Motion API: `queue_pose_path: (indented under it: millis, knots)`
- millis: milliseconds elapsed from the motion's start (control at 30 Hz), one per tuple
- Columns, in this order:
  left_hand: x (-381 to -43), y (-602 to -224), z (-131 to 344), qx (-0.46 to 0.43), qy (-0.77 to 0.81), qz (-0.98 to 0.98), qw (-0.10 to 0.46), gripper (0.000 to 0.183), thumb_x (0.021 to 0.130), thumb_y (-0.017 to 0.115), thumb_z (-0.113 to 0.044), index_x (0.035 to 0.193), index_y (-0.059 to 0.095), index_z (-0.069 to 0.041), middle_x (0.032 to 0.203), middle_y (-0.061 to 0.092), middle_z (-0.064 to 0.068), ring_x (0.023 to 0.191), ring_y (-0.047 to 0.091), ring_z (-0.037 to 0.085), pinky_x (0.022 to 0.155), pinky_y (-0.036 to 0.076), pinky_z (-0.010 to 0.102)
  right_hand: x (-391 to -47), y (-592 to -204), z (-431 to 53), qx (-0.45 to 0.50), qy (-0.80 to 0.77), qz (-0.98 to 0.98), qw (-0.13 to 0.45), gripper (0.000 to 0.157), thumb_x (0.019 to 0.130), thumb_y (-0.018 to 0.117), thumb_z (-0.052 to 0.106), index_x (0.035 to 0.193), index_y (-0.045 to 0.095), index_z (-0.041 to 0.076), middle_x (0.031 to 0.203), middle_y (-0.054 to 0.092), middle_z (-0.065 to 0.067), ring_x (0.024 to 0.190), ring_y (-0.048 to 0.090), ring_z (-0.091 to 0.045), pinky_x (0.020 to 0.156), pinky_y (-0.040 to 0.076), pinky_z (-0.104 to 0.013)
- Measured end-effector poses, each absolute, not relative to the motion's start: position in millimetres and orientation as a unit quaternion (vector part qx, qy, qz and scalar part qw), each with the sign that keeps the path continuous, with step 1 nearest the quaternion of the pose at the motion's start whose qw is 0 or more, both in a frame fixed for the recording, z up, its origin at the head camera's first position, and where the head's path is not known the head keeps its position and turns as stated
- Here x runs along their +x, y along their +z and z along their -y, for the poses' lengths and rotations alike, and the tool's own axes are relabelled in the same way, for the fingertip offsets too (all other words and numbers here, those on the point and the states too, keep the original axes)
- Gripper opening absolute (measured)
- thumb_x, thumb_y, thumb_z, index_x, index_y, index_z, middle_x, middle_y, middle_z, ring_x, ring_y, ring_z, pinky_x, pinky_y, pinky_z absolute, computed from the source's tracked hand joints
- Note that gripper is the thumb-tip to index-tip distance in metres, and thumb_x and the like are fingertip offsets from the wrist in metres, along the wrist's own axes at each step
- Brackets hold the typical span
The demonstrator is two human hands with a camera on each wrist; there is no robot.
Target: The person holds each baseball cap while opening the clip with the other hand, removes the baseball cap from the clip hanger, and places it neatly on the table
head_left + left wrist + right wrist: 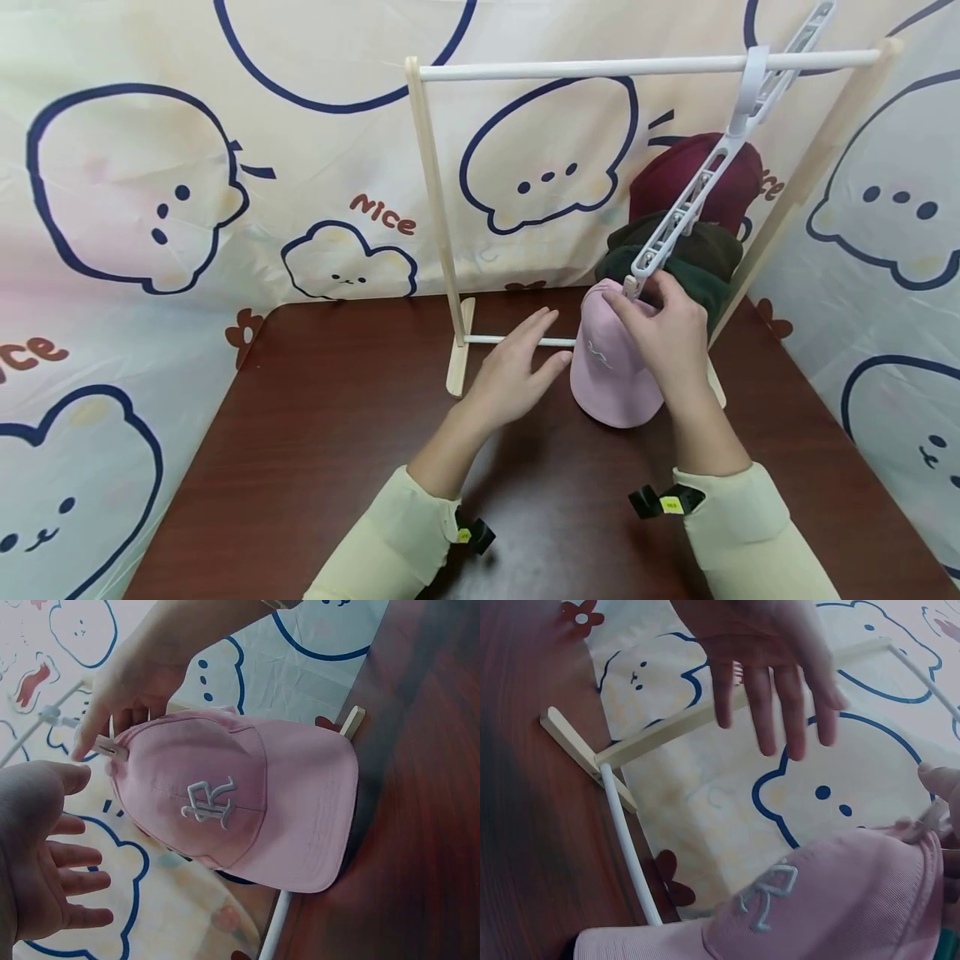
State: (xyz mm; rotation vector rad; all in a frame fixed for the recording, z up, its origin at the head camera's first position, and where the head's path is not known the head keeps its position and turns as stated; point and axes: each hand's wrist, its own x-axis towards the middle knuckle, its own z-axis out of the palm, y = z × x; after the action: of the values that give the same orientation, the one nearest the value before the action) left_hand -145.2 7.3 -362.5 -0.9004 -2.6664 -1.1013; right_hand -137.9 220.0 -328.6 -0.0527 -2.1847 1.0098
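A pink baseball cap (611,358) with pale embroidery (208,802) hangs brim down from a small clip (110,748) at the low end of a white folding clip hanger (697,183). My right hand (666,333) pinches that clip at the crown, thumb and forefinger on either side; its other fingers curl behind the cap in the left wrist view. Left of the cap, my left hand (517,367) is apart from it, its fingers spread and fairly straight. Behind hang a dark green cap (701,283), a brown cap (712,246) and a dark red cap (682,171), partly hidden.
The hanger hooks over the white top bar (585,68) of a wooden rack (435,200), sloping down toward me. The rack's feet (459,358) stand on a dark brown table (337,467). A cartoon-printed cloth (322,167) covers the walls behind and beside it.
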Motion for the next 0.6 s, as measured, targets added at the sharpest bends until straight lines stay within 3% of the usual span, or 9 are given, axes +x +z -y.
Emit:
queue_pose_path:
  millis: [200, 400, 600]
  knots:
    - [-146.3, -357.1, -8.8, -0.299, -0.363, 0.88, 0.07, 0.059, 0.094, 0.05, -0.046, 0.146, 0.035, -0.023, 0.151, 0.033, -0.003, 0.139, 0.029, 0.01, 0.109, 0.034, 0.038, -145.6, -328.5, -210.3, -0.017, 0.413, 0.819, 0.399, 0.034, 0.078, 0.073, 0.042, 0.088, 0.066, 0.01, 0.077, 0.069, -0.002, 0.071, 0.06, -0.007, 0.066, 0.044, -0.01]
    - [-147.2, -353.7, -3.5, -0.293, -0.362, 0.882, 0.07, 0.059, 0.094, 0.049, -0.047, 0.145, 0.036, -0.022, 0.151, 0.033, -0.002, 0.139, 0.029, 0.01, 0.111, 0.031, 0.036, -149.2, -323.9, -198.9, 0.003, 0.411, 0.813, 0.411, 0.034, 0.08, 0.07, 0.043, 0.085, 0.067, 0.01, 0.071, 0.066, -0.002, 0.061, 0.048, -0.008, 0.054, 0.035, -0.018]
    - [-149.1, -349.7, 4.5, -0.292, -0.371, 0.878, 0.085, 0.058, 0.094, 0.052, -0.044, 0.145, 0.037, -0.019, 0.151, 0.034, 0.0, 0.139, 0.03, 0.012, 0.111, 0.03, 0.035, -150.6, -320.1, -182.9, 0.031, 0.409, 0.825, 0.388, 0.033, 0.081, 0.069, 0.046, 0.086, 0.068, 0.013, 0.072, 0.066, 0.002, 0.061, 0.049, -0.007, 0.052, 0.035, -0.02]
